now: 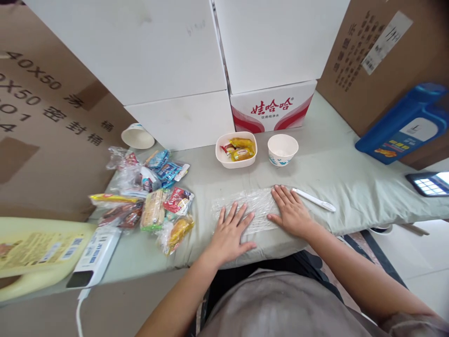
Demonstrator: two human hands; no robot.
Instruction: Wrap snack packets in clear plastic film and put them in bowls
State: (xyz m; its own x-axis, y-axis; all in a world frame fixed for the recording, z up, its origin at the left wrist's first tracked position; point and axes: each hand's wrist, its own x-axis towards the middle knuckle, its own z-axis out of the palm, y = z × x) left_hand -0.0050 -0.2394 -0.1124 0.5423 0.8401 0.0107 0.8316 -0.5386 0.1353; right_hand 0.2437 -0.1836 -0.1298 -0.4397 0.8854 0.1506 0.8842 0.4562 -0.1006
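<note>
Rests the left hand and the right hand flat, spread and apart on opposite sides of clear plastic film lying on the cloth-covered worktop, between snack packets and a slim white tool.

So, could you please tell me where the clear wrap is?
In the head view, the wrap lies on the cloth, right of the snack pile, with the left hand on it and the right hand at its right.
</note>
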